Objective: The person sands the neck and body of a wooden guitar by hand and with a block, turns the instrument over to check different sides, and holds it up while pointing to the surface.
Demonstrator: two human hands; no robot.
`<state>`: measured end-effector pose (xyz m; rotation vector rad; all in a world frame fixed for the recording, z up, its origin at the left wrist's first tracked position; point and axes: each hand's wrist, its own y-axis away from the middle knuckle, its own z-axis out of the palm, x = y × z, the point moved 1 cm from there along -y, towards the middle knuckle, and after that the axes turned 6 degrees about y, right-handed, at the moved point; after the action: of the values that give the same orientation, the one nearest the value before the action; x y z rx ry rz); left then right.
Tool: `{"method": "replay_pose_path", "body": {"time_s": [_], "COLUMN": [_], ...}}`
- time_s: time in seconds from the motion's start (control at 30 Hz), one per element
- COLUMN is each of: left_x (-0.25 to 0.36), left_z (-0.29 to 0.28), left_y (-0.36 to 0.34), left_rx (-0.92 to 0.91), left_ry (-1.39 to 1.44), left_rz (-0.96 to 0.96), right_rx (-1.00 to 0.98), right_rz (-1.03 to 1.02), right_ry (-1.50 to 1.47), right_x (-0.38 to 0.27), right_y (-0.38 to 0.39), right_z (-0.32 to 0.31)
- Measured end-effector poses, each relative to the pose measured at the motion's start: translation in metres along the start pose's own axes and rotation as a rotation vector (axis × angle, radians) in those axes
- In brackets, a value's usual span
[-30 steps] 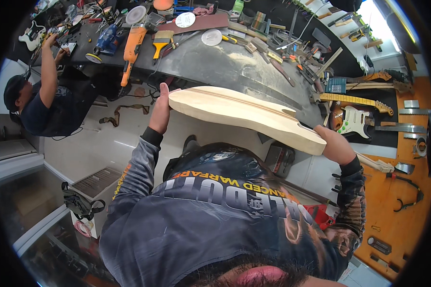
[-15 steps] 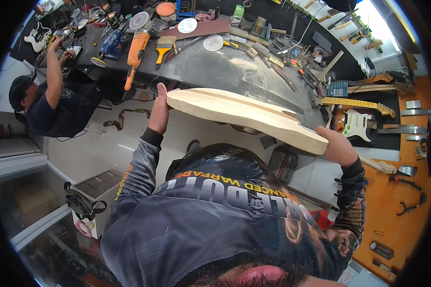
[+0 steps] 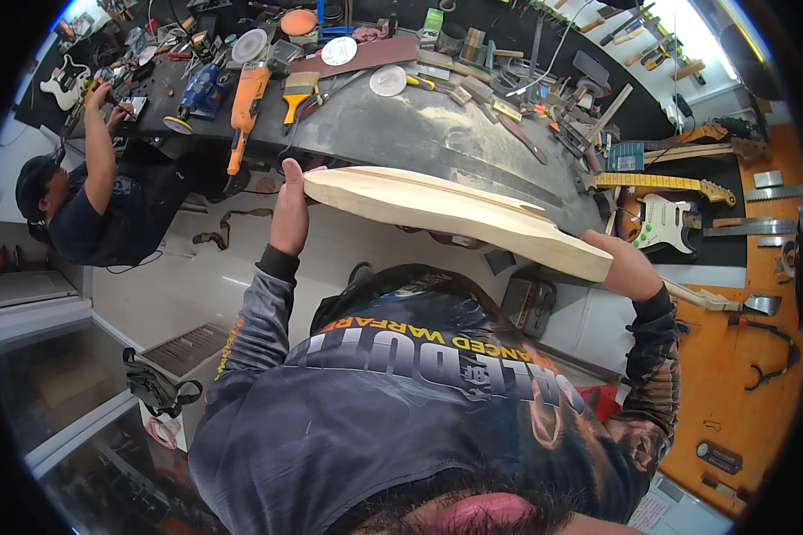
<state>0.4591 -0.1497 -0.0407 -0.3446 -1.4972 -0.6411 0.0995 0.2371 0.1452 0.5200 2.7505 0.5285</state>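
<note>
A pale, unfinished wooden guitar body (image 3: 455,214) with a curved outline is held up in front of my chest, near the bench's front edge. Its side edge faces me and a darker stripe runs along its upper face. My left hand (image 3: 290,209) grips the left end, thumb pointing up. At the other end, my right hand (image 3: 629,267) is closed around the right end, its fingers partly hidden behind the wood. Below the body, bare floor and my dark printed shirt show.
A dusty dark workbench (image 3: 366,125) carries an orange power tool (image 3: 249,111), a paintbrush (image 3: 299,96), a blue polisher (image 3: 201,94) and several blocks. An electric guitar (image 3: 665,223) lies at right beside saws (image 3: 758,227). At left, a co-worker (image 3: 98,201) works at the bench.
The guitar body has tilted slightly, so less of its upper face shows and more of its edge. Both hands keep their hold. My left hand has shifted a little to the left.
</note>
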Motion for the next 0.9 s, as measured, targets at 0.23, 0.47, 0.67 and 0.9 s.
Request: {"method": "replay_pose_path", "body": {"time_s": [0.23, 0.47, 0.67, 0.9], "left_x": [0.008, 0.007, -0.036, 0.093], "left_z": [0.007, 0.012, 0.04, 0.179], "left_y": [0.006, 0.005, -0.009, -0.054], "left_rx": [-0.002, -0.015, -0.217, -0.499], "left_ry": [0.002, 0.012, 0.428, -0.272], "left_rz": [0.008, -0.001, -0.217, 0.849], "right_rx": [-0.003, 0.04, 0.311, 0.552], "right_rz": [-0.015, -0.03, 0.105, -0.053], "right_ry": [0.009, 0.039, 0.468, 0.979], "right_x": [0.007, 0.009, -0.031, -0.09], "right_y": [-0.001, 0.004, 0.029, 0.045], "right_z": [0.003, 0.0, -0.07, -0.137]}}
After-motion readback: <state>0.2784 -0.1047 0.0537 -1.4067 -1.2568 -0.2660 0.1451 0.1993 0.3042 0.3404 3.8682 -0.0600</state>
